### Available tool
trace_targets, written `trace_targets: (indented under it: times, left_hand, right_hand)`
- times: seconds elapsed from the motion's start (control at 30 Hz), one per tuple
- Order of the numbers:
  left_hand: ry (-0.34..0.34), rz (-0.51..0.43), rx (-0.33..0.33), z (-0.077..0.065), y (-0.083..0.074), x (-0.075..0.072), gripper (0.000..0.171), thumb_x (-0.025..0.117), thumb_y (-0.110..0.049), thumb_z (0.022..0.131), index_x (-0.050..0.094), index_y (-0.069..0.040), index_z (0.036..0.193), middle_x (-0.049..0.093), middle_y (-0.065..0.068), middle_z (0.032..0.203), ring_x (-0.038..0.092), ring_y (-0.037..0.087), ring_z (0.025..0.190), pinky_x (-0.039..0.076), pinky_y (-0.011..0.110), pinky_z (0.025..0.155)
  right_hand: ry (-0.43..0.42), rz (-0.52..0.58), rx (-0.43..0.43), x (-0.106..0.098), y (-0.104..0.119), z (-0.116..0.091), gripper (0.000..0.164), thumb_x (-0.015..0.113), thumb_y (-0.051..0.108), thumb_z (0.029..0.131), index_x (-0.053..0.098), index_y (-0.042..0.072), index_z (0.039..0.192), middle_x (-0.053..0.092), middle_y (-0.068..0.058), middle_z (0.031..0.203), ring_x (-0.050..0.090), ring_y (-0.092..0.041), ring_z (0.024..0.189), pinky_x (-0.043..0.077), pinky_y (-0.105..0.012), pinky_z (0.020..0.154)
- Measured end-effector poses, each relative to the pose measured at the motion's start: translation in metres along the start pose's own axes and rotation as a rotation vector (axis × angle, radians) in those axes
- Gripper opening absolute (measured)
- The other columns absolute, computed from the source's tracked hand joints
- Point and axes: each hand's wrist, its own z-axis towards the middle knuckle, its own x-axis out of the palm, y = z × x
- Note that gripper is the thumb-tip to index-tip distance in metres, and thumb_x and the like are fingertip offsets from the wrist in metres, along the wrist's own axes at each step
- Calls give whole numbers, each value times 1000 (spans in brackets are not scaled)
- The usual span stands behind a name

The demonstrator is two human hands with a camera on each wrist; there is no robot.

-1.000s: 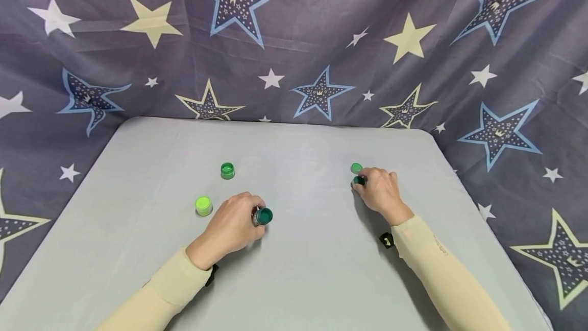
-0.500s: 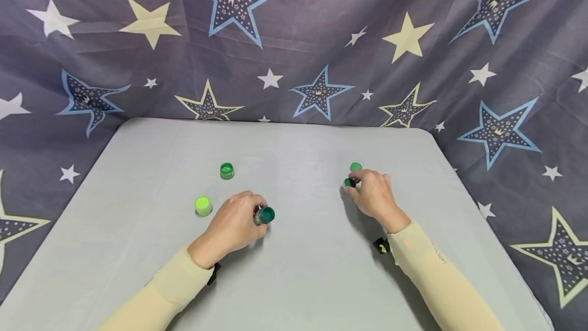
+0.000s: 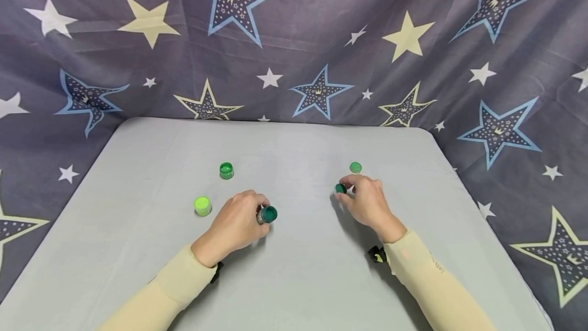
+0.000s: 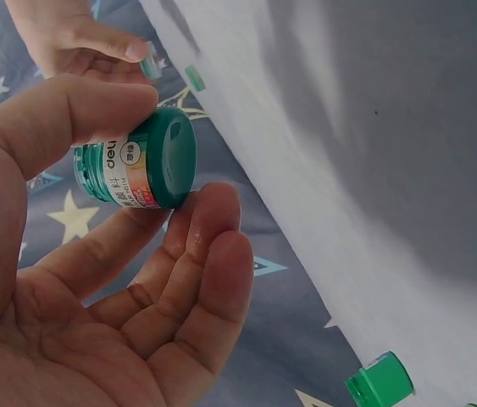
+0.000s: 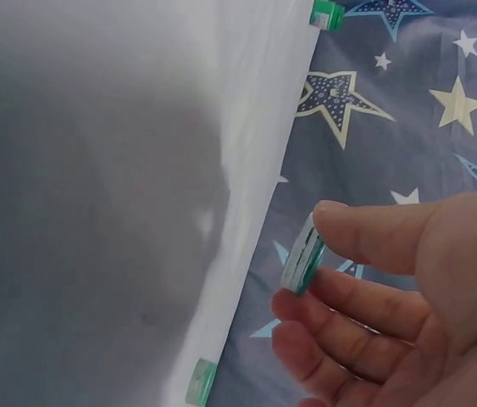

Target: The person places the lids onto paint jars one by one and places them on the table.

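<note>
My left hand point(image 3: 234, 222) holds a small dark green paint jar point(image 3: 268, 214) tilted, its mouth towards the right. In the left wrist view, thumb and fingers pinch the labelled side of this jar point(image 4: 141, 161). Across from it, my right hand point(image 3: 369, 203) pinches a dark green lid point(image 3: 340, 189) on edge between thumb and fingertips. The right wrist view shows that lid point(image 5: 304, 254) from its thin side, with a whitish rim. Jar and lid are well apart, both held above the table.
A green jar point(image 3: 226, 170) stands uncapped at the back left of the white table point(image 3: 303, 269). Nearer stands a jar with a lime-green top point(image 3: 202, 206), beside my left hand. A green lid point(image 3: 356, 167) lies beyond my right hand. A star-patterned cloth point(image 3: 294, 40) hangs behind.
My right hand has moved left and slightly nearer with the dark green lid, away from the lid lying on the table. My left hand has shifted slightly right with the jar.
</note>
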Motion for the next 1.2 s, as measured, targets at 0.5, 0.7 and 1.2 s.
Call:
trace_targets:
  times: [0.5, 0.7, 1.2]
  left_hand:
    - [-5, 7, 2, 1, -2, 2, 25, 87, -3, 71, 75, -7, 92, 61, -1, 82, 54, 12, 72, 50, 31, 68]
    - [5, 5, -2, 2, -4, 3, 24, 87, -3, 71, 75, -7, 92, 61, -1, 82, 54, 12, 72, 50, 31, 68]
    - [12, 19, 0, 2, -8, 3, 21, 86, -4, 72, 74, -10, 87, 60, -1, 80, 52, 12, 71, 48, 31, 66]
  right_hand:
    - [8, 71, -67, 2, 26, -14, 28, 85, 17, 85, 75, 11, 111, 72, 2, 103, 65, -27, 93, 37, -45, 90]
    - [-6, 86, -114, 2, 34, -17, 29, 87, 17, 84, 75, 12, 109, 72, 2, 101, 65, -25, 90, 37, -42, 85]
    - [-18, 149, -200, 7, 57, -24, 28, 89, 14, 80, 75, 13, 104, 70, 3, 96, 64, -24, 87, 35, -38, 81]
